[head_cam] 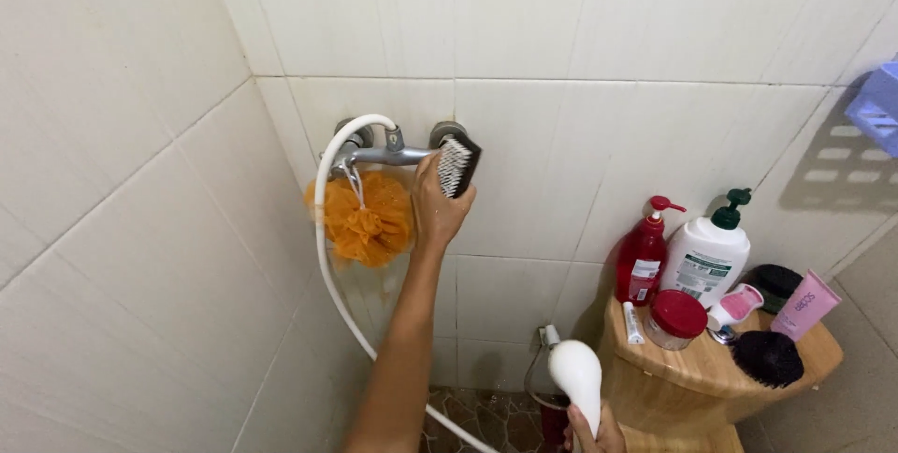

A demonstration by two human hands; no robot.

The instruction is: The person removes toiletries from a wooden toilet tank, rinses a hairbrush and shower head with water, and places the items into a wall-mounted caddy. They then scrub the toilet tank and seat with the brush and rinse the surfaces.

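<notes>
Head view: left hand (438,205) closed around scrub brush (458,165), bristles at wall tap (388,149) just above, scrubbing step judged underway; right hand (591,434) below grips white shower head (575,373), rinse judged next.

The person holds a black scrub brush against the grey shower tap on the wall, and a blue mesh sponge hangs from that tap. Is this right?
Not fully. The head view shows the left hand holding the black scrub brush at the grey shower tap, but the mesh sponge hanging from that tap is orange, not blue.
</notes>
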